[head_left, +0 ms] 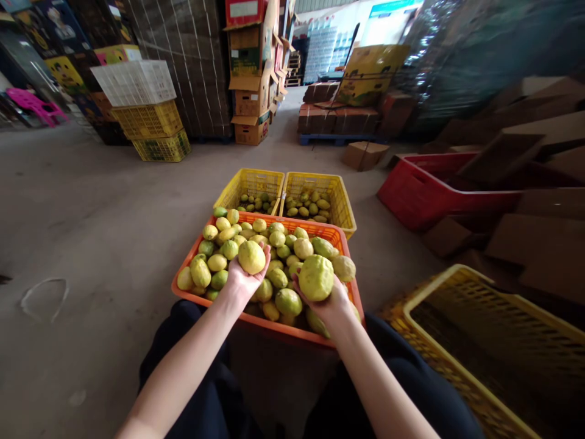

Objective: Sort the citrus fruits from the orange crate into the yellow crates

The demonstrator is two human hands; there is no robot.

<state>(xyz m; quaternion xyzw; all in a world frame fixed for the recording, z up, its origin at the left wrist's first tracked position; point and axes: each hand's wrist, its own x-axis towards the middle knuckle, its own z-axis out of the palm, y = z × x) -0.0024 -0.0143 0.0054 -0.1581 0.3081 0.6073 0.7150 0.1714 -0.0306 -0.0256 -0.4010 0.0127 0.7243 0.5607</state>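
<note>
Forearms point(185, 361) cut off below; 2 fruits point(251, 257) point(316, 278) partly hide hands point(243, 283) point(329, 309)

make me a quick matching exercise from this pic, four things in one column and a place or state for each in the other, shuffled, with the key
1. left hand
2. red crate
3. right hand
4. orange crate

A. holding the larger, bumpier fruit
B. between the person's legs, heaped with greenish-yellow fruit
C. holding the smaller, smoother fruit
D. on the floor at the right, with cardboard in it

Pairs: 1-C, 2-D, 3-A, 4-B
</note>
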